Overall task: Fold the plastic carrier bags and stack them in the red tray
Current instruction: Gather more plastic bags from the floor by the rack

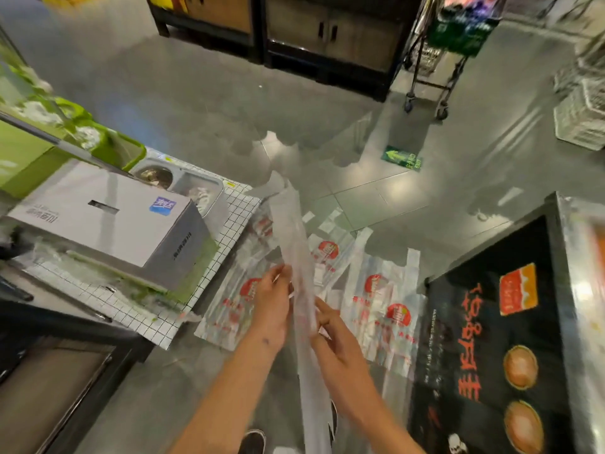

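Observation:
I hold one translucent carrier bag [294,244] folded into a long narrow strip that runs from the floor tiles above down past my wrists. My left hand [271,306] pinches the strip's left edge. My right hand [330,326] grips it from the right, a little lower. Both hands are in mid-air above the floor. Several flat carrier bags [383,303] with red logos lie spread on the grey floor beneath. No red tray shows in this view.
A white box [108,221] sits on a grid-patterned counter [154,319] at left, with green tubs [82,129] behind. A black printed display stand [491,339] is at right. A wheeled trolley [435,60] and dark cabinets stand at the back. My shoe [252,442] shows below.

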`<action>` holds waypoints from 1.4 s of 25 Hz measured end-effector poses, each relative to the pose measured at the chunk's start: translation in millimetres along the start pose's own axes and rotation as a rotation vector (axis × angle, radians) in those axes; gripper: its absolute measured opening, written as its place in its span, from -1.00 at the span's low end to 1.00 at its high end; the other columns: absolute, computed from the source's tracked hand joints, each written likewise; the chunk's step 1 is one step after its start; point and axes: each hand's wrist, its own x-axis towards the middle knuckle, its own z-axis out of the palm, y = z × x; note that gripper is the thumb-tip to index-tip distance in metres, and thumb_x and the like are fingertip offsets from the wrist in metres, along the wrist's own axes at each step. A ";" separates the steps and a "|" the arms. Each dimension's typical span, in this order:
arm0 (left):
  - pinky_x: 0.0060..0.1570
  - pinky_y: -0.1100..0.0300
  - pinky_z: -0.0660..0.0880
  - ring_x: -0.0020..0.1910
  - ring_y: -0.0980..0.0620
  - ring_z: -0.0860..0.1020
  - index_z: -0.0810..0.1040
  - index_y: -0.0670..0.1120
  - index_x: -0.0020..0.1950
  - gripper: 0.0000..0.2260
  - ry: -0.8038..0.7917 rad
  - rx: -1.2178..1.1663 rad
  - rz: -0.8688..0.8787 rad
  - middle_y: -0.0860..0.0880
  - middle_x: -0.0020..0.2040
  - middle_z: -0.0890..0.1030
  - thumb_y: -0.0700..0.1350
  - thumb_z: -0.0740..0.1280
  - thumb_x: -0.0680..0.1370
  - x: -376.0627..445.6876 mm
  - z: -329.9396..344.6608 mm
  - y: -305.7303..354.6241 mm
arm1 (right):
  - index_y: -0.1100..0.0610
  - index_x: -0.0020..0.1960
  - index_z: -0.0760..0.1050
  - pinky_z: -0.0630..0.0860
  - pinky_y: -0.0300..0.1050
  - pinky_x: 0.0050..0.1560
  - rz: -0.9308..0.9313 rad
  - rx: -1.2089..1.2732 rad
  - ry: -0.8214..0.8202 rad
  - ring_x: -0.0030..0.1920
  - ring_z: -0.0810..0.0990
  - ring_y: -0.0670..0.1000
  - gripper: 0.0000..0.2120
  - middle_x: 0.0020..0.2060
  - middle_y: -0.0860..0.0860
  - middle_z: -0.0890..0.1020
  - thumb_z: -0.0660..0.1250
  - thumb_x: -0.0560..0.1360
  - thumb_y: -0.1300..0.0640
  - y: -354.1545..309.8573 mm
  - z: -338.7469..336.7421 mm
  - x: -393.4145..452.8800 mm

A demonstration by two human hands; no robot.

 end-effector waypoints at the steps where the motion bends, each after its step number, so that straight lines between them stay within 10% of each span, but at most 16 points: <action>1: 0.02 -0.04 0.54 0.03 -0.14 0.63 0.61 0.01 0.22 -0.73 -0.055 0.014 -0.003 -0.20 0.14 0.66 0.11 0.33 0.60 -9.9 4.5 5.9 | 0.14 0.26 0.50 0.39 -0.24 0.38 -0.019 0.001 0.011 0.40 0.35 -0.34 -0.80 0.38 -0.40 0.41 0.22 0.66 0.20 -2.3 1.4 -9.0; 6: 0.12 0.06 0.55 0.13 0.03 0.64 0.59 0.14 0.25 -0.63 -0.378 0.167 -0.027 0.04 0.13 0.68 0.30 0.30 0.55 -66.5 7.7 28.7 | 0.13 0.29 0.47 0.34 -0.05 0.46 -0.050 -0.033 0.085 0.43 0.32 -0.31 -0.78 0.27 -0.49 0.42 0.25 0.66 0.15 -18.4 15.9 -48.9; 9: 0.01 0.17 0.59 0.04 0.06 0.67 0.57 0.04 0.27 -0.75 -0.450 0.397 0.018 0.01 0.08 0.69 0.03 0.36 0.60 -94.7 1.5 33.6 | -0.01 0.53 0.29 0.29 -0.32 0.40 -0.080 -0.016 0.139 0.38 0.37 -0.29 -0.57 0.21 -0.45 0.46 0.21 0.68 0.14 -30.5 38.4 -82.5; 14: -0.06 0.21 0.48 0.00 0.00 0.59 0.57 -0.03 0.02 -0.77 -0.671 0.964 0.144 0.02 -0.06 0.63 -0.26 0.15 0.63 -123.6 0.5 36.7 | -0.42 0.29 0.38 0.37 -0.08 0.41 -0.071 -0.021 0.366 0.38 0.43 -0.16 -0.57 0.31 -0.22 0.50 0.19 0.53 0.02 -18.7 51.9 -139.2; 16: -0.01 0.43 0.40 0.08 0.14 0.52 0.57 -0.07 0.22 -0.70 -0.903 1.235 0.256 0.10 0.09 0.56 -0.28 0.12 0.65 -147.4 6.7 35.7 | -0.52 0.18 0.36 0.37 -0.05 0.41 -0.098 -0.126 0.489 0.36 0.41 -0.26 -0.54 0.30 -0.24 0.48 0.20 0.50 0.05 -7.1 43.6 -166.2; 20: -0.04 0.61 0.27 0.22 0.11 0.45 0.46 -0.04 0.42 -0.63 -1.306 1.630 0.436 0.10 0.26 0.49 -0.26 0.08 0.67 -210.0 27.5 19.5 | -0.13 0.32 0.41 0.35 0.12 0.44 -0.091 -0.557 0.739 0.52 0.29 -0.04 -0.60 0.49 -0.11 0.32 0.34 0.51 0.06 1.1 -7.3 -226.7; 24: 0.30 0.26 0.22 0.41 0.00 0.36 0.38 -0.06 0.50 -0.63 -1.498 1.914 0.521 0.00 0.44 0.40 -0.18 0.05 0.70 -278.6 50.4 -9.9 | -0.04 0.58 0.19 0.02 0.14 0.59 0.010 -1.117 0.595 0.61 0.04 0.04 -0.22 0.61 -0.03 0.14 0.50 0.46 0.02 -28.5 -66.2 -304.1; 29: 0.27 0.10 0.36 0.23 0.03 0.44 0.48 0.02 0.33 -0.69 -1.716 2.024 0.716 -0.01 0.31 0.50 -0.17 0.06 0.69 -364.8 76.5 -66.1 | 0.02 0.31 0.51 0.34 -0.08 0.25 0.201 -1.115 0.492 0.19 0.56 0.05 -0.70 0.15 -0.01 0.64 0.36 0.59 0.02 -27.2 -93.7 -442.2; 35: 0.03 0.10 0.49 0.01 0.02 0.55 0.54 -0.04 0.11 -0.82 -1.896 1.953 1.049 0.06 0.03 0.56 0.01 0.22 0.66 -488.9 100.6 -154.0 | 0.10 0.09 0.50 0.29 -0.09 -0.17 0.412 -0.991 0.817 -0.01 0.58 0.07 -0.84 -0.01 0.03 0.64 0.24 0.65 0.03 18.5 -79.3 -645.9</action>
